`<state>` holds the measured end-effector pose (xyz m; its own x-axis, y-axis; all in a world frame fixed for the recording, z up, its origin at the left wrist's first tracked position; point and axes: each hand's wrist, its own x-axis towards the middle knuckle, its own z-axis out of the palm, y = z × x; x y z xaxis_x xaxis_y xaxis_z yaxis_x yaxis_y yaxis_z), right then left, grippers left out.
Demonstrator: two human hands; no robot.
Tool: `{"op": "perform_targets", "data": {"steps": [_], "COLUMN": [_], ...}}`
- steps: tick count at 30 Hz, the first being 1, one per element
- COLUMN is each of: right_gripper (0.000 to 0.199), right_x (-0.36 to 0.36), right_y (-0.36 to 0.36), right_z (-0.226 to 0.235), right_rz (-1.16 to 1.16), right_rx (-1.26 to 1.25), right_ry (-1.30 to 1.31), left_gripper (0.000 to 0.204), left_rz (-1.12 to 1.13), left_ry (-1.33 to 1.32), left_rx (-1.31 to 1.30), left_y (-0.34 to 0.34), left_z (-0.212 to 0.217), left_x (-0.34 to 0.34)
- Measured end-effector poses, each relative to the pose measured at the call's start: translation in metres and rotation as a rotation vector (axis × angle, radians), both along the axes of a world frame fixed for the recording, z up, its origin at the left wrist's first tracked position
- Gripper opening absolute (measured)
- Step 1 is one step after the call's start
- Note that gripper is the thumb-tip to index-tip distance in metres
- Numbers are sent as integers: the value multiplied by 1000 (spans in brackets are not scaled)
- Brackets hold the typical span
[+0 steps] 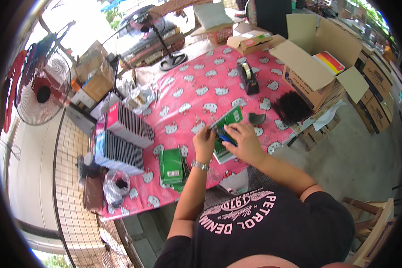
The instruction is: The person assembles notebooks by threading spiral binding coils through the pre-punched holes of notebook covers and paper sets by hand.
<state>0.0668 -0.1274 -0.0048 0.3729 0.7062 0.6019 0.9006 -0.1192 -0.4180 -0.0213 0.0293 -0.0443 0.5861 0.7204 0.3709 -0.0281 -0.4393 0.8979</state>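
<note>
Nearest, a black T-shirt (306, 223); past it, by the near edge of the counter (194, 105), a green notebook (233, 117) between the left hand (203, 144), fingertips pinched on exactly what, cannot tell, and the right hand (246, 144), closed around a slim blue thing (226, 139). Looks light, bendy, slick-covered; best taken by the long edges. Open room beyond, toward the black tape dispenser (250, 85); green notebook stack (170, 164) to the left

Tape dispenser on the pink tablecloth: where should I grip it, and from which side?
Best taken across the black tape dispenser's body near its closer end, pinching both long sides, probably from above and the near side. It looks long and narrow, with one end toward the camera wearer, and the tape roll sits toward the far end, clear of that grip.
</note>
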Motion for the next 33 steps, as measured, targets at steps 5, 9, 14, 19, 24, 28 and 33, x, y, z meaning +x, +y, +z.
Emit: {"op": "perform_targets", "data": {"steps": [5, 9, 14, 19, 24, 28, 33], "right_gripper": [32, 31, 35, 47, 48, 46, 50], "right_x": [-1, 4, 5, 44, 91, 68, 74], "right_y": [2, -1, -10, -36, -61, -56, -58], "right_z": [-8, -7, -32, -65, -153, -171, -184], "right_rz": [123, 337, 326, -73, -285, -257, -293], "right_rx": [-66, -154, -6, 297, -158, -420, -414], "right_ry": [473, 1314, 981, 862, 459, 191, 157], "left_gripper": [10, 14, 17, 14, 16, 15, 15], "left_rz": [49, 47, -3, -37, 50, 142, 198], "left_ry": [26, 1, 92, -148, -223, -161, -36], "left_rx": [193, 238, 214, -129, -85, 14, 140], "left_y": [7, 0, -1, -1, 16, 20, 7], "left_z": [-16, -20, -19, 1, 20, 42, 75], "left_x": [-7, -8, -9, -27, -47, -72, -92]}}
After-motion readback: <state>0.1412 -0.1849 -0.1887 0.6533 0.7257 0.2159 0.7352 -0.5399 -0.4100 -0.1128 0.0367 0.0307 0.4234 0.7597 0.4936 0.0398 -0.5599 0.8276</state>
